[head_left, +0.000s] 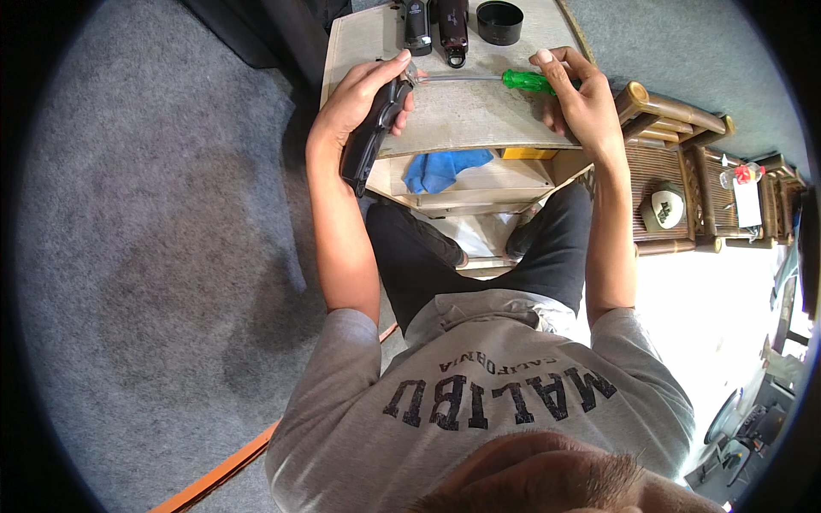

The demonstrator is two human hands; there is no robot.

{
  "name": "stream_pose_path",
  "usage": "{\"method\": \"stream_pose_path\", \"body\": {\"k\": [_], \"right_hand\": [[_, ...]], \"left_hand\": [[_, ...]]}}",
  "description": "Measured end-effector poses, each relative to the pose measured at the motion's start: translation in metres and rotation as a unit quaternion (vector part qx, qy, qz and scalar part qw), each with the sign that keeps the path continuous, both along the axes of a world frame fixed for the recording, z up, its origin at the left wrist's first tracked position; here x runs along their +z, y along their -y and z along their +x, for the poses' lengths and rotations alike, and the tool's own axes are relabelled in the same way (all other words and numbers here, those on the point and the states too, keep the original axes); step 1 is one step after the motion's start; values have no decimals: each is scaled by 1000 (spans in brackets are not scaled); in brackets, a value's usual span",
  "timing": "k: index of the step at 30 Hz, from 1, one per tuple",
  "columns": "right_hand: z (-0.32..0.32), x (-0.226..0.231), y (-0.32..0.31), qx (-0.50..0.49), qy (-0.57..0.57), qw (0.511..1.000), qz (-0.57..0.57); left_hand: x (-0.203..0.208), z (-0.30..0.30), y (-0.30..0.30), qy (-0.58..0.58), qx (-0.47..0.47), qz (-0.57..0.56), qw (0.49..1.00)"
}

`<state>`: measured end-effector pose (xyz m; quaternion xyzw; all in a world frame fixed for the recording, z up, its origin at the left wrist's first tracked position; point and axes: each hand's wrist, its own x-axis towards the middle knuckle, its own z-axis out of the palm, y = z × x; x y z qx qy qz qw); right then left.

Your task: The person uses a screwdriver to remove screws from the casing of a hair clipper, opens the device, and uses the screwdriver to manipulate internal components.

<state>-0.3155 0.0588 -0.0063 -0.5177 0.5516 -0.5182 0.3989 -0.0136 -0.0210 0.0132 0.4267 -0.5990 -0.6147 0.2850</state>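
Note:
My left hand point(346, 107) is closed around a black hair clipper point(374, 141), held tilted over the table's left side with its head end pointing away from me. Between my right hand's point(592, 107) fingers and thumb is the green handle of a screwdriver point(523, 81). Its thin metal shaft runs left, level above the tabletop, and the tip reaches the clipper's head beside my left fingertips. Whether the tip sits in a screw is too small to tell. Beyond my hands lie a black clipper point(417, 32), a dark maroon clipper point(454, 32) and a round black container point(499, 24).
The worn wooden table point(479, 120) has an open shelf below its top, with a blue cloth point(445, 169) and a yellow object point(528, 154) in it. To the right stands bamboo furniture point(671, 115) bearing a cap point(664, 208) and a plastic bottle point(741, 176).

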Motion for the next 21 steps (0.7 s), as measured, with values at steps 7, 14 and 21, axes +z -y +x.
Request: {"method": "stream_pose_path", "body": {"k": [7, 14, 21], "right_hand": [[-1, -10, 0, -17, -39, 998, -48], [-12, -26, 9, 31, -41, 983, -176], [-4, -7, 3, 1, -40, 999, 4]], "left_hand": [[0, -2, -2, -12, 23, 1, 1000], [1, -3, -1, -16, 5, -5, 1000], [0, 1, -4, -10, 14, -15, 1000]]}}
